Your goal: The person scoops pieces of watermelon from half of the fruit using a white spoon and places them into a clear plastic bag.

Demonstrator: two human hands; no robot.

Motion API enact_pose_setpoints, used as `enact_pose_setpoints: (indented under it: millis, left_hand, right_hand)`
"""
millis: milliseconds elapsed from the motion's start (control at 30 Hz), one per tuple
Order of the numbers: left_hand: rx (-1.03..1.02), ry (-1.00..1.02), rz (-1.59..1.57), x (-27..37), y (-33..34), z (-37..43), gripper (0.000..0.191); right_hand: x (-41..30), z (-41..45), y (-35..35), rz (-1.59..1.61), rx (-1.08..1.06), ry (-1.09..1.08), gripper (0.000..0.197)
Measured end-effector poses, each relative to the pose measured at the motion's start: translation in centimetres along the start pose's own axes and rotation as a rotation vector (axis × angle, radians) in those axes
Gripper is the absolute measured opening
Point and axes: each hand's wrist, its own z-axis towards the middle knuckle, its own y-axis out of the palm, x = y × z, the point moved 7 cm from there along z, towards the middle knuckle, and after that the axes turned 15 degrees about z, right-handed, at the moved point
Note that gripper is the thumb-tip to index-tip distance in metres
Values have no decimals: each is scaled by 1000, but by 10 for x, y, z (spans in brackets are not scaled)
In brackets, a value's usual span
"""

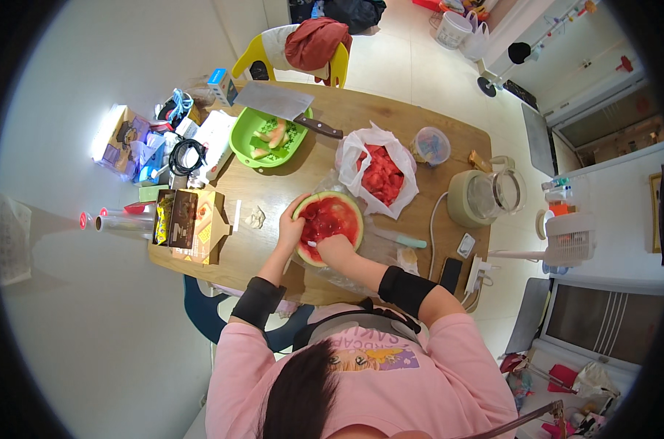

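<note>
A hollowed watermelon half (332,217) sits cut side up on clear plastic film (367,269), with red flesh and juice inside. My left hand (292,228) grips its left rim, thumb on the inner edge. Down at the near side of the bowl, my right hand (335,249) is closed around a utensil with a white end (311,243); its working end is hidden. Just beyond the melon, a white plastic bag (349,164) stands open with red watermelon chunks (384,175) in it.
A cleaver (277,101) lies across the rim of a green colander (239,144) holding rind pieces (271,137). To the right are a knife with a mint handle (411,241), a blender with a glass jug (474,197), a phone (450,274) and a power strip (474,274). Boxes (197,225) stand left.
</note>
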Motion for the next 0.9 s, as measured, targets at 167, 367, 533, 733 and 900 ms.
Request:
enact_pose_setpoints:
  millis: [167,367,533,733,900]
  left_hand:
    - [29,-7,-5,5,7,-5,60]
    - [9,-48,-21,-6,-1,-3,62]
    - [9,-47,-46,-2,1,-4,62]
    - [69,-95,-145,-10,1,-6,61]
    - [73,-69,-90,-6,2,-7,62]
  right_hand:
    - [3,6,-4,-39,135,-12,18]
    - [22,4,-18,-18,-73,51,28]
    - [1,6,-18,-23,-61,-198,30]
    - [-10,7,-14,46,34,-208,19]
    - [-7,12,-15,216,44,69,19]
